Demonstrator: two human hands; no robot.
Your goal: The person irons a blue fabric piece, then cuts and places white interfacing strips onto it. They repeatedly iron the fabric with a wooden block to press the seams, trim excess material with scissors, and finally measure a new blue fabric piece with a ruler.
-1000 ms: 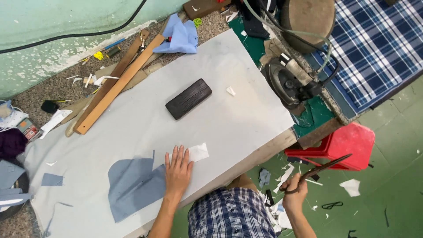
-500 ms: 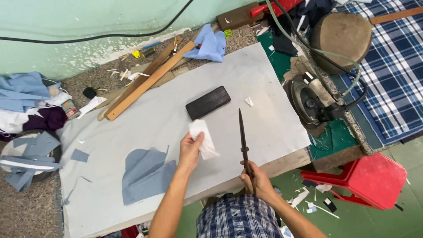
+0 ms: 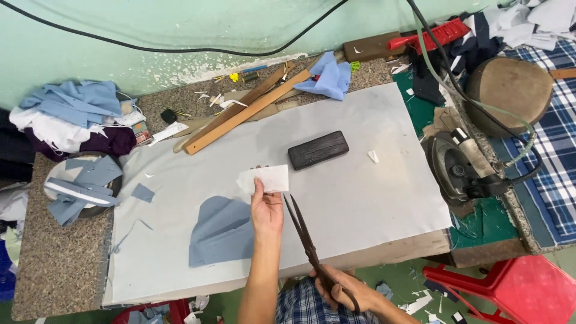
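Note:
My left hand [image 3: 266,209] holds up a small white piece of fabric [image 3: 264,179] above the pale work surface [image 3: 372,198]. My right hand [image 3: 339,289], near the table's front edge, grips the handles of long dark scissors [image 3: 303,235]. Their blades are slightly parted and point up toward the white piece, tips just below it. A blue cut fabric piece [image 3: 221,231] lies flat just left of my left forearm.
A dark rectangular block [image 3: 318,149] lies behind the white piece. Wooden rulers [image 3: 246,113] lie at the back, an iron [image 3: 461,170] stands at the right on green cloth, and heaps of blue fabric scraps [image 3: 77,180] sit at the left. A red plastic stool [image 3: 516,288] stands at lower right.
My left hand picked the white piece off the table and lifted it. My right hand brought the scissors up from beside the stool to the table, blades now pointing at the piece.

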